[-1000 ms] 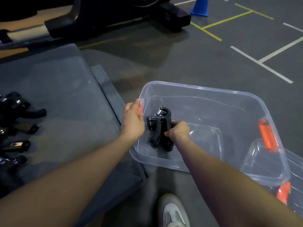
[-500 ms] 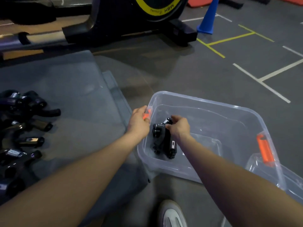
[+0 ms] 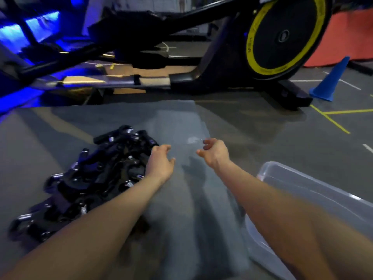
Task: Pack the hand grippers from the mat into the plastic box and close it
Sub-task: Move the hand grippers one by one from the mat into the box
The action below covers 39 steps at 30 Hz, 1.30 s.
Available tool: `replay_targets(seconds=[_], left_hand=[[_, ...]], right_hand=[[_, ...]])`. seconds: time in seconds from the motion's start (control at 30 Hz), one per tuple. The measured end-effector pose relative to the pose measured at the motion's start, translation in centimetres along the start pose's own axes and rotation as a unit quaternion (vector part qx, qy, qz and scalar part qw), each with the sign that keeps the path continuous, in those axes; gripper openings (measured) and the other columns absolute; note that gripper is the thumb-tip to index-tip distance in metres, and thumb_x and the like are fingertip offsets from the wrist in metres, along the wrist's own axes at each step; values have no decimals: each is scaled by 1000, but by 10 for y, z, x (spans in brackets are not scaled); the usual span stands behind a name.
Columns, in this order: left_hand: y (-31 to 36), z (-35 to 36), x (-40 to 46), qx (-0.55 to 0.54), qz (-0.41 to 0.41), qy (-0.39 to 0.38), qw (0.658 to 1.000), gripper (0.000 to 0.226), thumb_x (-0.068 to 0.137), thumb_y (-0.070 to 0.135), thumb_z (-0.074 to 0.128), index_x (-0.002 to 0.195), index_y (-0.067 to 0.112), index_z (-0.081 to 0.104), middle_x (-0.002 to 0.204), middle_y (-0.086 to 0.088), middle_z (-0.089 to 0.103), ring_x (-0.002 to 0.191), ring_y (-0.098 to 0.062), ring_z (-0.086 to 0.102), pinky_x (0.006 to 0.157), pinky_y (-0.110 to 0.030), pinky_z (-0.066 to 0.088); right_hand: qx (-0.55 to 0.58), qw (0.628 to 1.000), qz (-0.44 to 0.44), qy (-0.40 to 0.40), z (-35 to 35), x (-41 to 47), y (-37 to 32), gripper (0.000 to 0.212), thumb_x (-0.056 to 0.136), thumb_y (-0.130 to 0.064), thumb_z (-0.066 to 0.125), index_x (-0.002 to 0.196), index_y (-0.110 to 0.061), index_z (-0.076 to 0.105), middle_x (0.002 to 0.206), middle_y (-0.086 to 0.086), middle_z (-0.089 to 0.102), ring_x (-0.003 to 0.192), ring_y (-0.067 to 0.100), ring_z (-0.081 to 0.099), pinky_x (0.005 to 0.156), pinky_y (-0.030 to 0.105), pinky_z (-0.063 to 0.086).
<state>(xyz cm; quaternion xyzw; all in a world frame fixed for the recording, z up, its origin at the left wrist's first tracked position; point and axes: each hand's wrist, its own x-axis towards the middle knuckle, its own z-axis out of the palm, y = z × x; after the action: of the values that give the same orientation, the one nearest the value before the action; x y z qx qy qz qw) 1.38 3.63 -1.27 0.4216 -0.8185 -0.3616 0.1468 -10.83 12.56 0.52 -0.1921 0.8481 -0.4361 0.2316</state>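
Most of the packing is still waiting to be done. A large heap of black hand grippers is lying on the grey mat, and that heap serves as the landmark here. The plastic box is sitting well to the right of the heap, off the mat's right edge, and only its near-left corner is showing. What it is holding cannot be told from this view, since the right forearm and the frame edge are covering most of its inside. No lid is showing, so closing is, in my judgement, a step far off.

The left hand is hovering at the heap's right edge, just beside the nearest grippers, its fingers loosely curled and holding nothing. The right hand is hanging further right of the heap, over bare mat between heap and box, its fingers likewise relaxed, half bent and empty. Both look, as far as the motion blur allows, to be reaching for a fresh pick-up from the heap.

Beyond the heap an exercise machine with a yellow-ringed flywheel is standing on the floor, and a blue cone is sitting far to the heap's right and behind it.

Judging by the heap's size, many trips are remaining before the box can be closed.
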Motion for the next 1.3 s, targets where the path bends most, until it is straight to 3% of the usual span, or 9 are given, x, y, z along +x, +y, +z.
replay_targets(seconds=[0.37,0.67,0.83,1.1,1.3], left_hand=[[-104,-92,45,42,-84,114,989,44,91,14,54,134,15,46,137,-5,40,124,-25,46,101,-34,38],[-128,-96,82,37,-57,123,990,39,91,16,52,130,13,50,133,-6,46,119,-25,48,102,-35,39],[-134,-93,87,31,-49,114,992,35,93,17,49,127,13,53,129,-3,49,117,-24,49,97,-34,43],[-123,-97,81,34,-44,104,993,37,94,19,49,130,12,50,131,-4,47,123,-23,45,98,-32,39],[-83,-86,80,26,-20,112,993,37,93,19,50,129,12,51,133,-6,47,126,-24,43,102,-33,37]], right_hand=[[-9,995,-29,-91,140,42,-68,50,84,-13,67,130,-4,51,123,13,61,115,28,57,101,33,43],[-43,991,-40,-118,195,74,-84,39,85,-15,66,123,-8,57,121,12,63,111,28,60,95,32,44],[-35,993,-32,-109,204,78,-82,31,85,-12,66,116,-11,64,113,11,67,98,23,62,81,25,42],[22,999,-36,-3,181,72,-88,29,84,-15,65,113,-10,67,111,13,69,100,31,65,91,35,51],[59,996,-41,46,117,60,-86,27,87,-9,63,113,-2,66,104,15,69,95,29,64,83,31,47]])
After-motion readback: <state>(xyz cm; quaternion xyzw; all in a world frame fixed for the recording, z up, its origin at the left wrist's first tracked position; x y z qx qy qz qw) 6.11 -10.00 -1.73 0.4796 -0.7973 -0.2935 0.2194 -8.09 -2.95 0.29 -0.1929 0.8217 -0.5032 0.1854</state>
